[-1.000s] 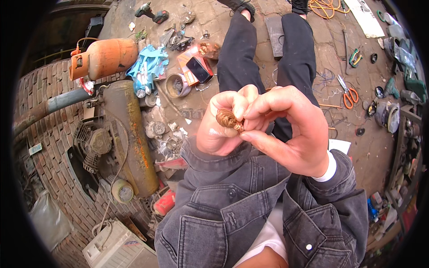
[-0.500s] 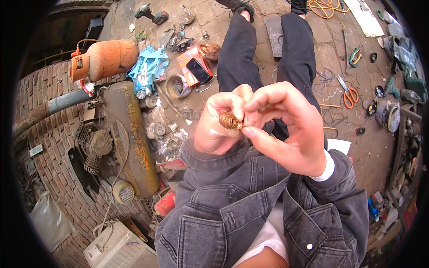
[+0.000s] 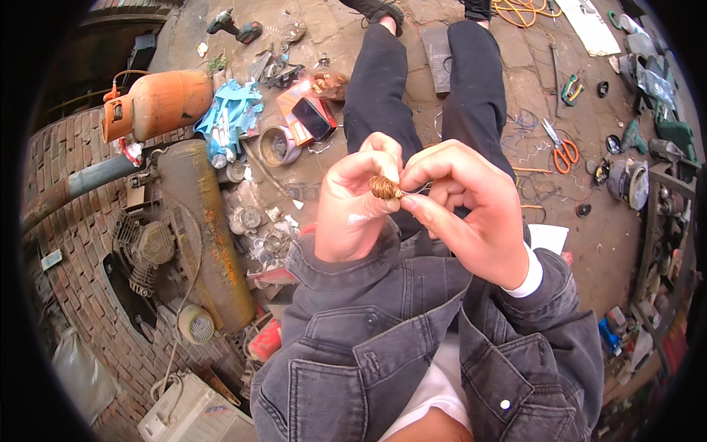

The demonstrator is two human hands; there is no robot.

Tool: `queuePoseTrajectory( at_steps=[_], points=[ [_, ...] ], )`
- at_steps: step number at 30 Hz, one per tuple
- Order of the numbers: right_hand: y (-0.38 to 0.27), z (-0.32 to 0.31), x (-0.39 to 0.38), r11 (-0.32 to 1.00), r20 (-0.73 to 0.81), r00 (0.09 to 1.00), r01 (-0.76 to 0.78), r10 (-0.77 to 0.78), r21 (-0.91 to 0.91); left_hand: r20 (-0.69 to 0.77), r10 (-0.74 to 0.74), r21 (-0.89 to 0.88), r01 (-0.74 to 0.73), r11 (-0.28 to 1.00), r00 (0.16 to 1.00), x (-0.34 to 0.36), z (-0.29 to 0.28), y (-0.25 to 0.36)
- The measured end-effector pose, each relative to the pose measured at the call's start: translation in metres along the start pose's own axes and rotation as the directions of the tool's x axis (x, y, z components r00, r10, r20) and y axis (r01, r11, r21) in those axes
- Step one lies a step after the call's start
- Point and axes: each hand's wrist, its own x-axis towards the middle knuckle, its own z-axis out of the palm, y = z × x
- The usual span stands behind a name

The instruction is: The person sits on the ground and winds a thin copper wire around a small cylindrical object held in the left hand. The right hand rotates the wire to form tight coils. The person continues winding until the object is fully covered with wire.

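Observation:
A small bundle of coiled copper wire (image 3: 384, 187) is held up in front of my chest, above my lap. My left hand (image 3: 355, 202) pinches it between thumb and fingers. From the other side my right hand (image 3: 471, 210) meets it, thumb and forefinger pressed together at the bundle's right end. What exactly sits between those right fingertips is too small to tell, though it looks like the wire's end. The remaining right fingers are curled.
Orange-handled scissors (image 3: 563, 153) and green pliers (image 3: 571, 90) lie on the floor to the right. On the left are an orange gas cylinder (image 3: 173, 103), a phone (image 3: 313, 118) on a box, a metal can (image 3: 278, 146) and a rusty yellow tank (image 3: 202, 236). A cordless drill (image 3: 234, 26) lies far left.
The right thumb and fingers have drawn closer together, and the hand has turned slightly at the wire bundle. The bundle is still pinched in the left hand. The whole view has shifted a little.

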Motion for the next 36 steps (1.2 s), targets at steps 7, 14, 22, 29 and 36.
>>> queuePoseTrajectory(
  at_steps=[7, 14, 22, 29, 36],
  points=[
    [-0.002, -0.004, -0.006, 0.876, -0.064, 0.959, 0.225, -0.277, -0.427, 0.103, 0.372, 0.826, -0.288, 0.485, 0.922, -0.016, 0.013, 0.007],
    [-0.022, 0.000, -0.028, 0.999, -0.011, 0.999, -0.033, 0.033, 0.040, 0.340, 0.589, 0.837, -0.522, 0.166, 0.733, -0.036, 0.016, 0.013],
    [-0.037, 0.018, -0.047, 0.992, -0.142, 0.983, -0.115, 0.120, 0.047, 0.240, 0.375, 0.702, -0.427, 0.569, 0.895, -0.052, 0.025, 0.016],
    [-0.039, 0.022, -0.057, 0.887, -0.118, 0.978, 0.102, -0.172, -0.450, 0.076, 0.156, 0.249, -0.170, 0.953, 0.985, -0.059, 0.023, 0.007],
    [-0.039, 0.022, -0.062, 0.851, -0.064, 0.969, 0.179, -0.241, -0.493, -0.036, -0.184, -0.096, 0.180, 0.979, 0.982, -0.067, 0.048, 0.023]
  ],
)
